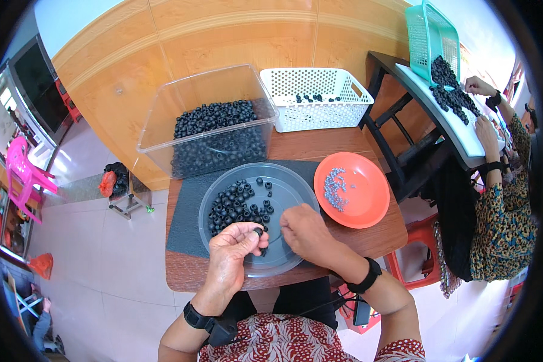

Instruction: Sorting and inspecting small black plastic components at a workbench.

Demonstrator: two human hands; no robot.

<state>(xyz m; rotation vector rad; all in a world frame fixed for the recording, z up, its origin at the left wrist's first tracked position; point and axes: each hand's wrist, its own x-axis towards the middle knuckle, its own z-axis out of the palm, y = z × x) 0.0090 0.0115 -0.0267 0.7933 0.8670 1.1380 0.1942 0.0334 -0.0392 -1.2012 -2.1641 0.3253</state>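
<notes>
Pieces (226, 208) are black; plate (371, 193), orange; basket (326, 119), white.

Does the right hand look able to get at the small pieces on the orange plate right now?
Probably yes: the right hand is over the round tray, the orange plate sits beside that tray, and nothing visible blocks the way to the small pieces, which lie uncovered.

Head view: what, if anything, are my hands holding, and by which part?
Your left hand pinches a small black piece by its outer surface. Whether your curled right hand holds anything can't be told.
</notes>
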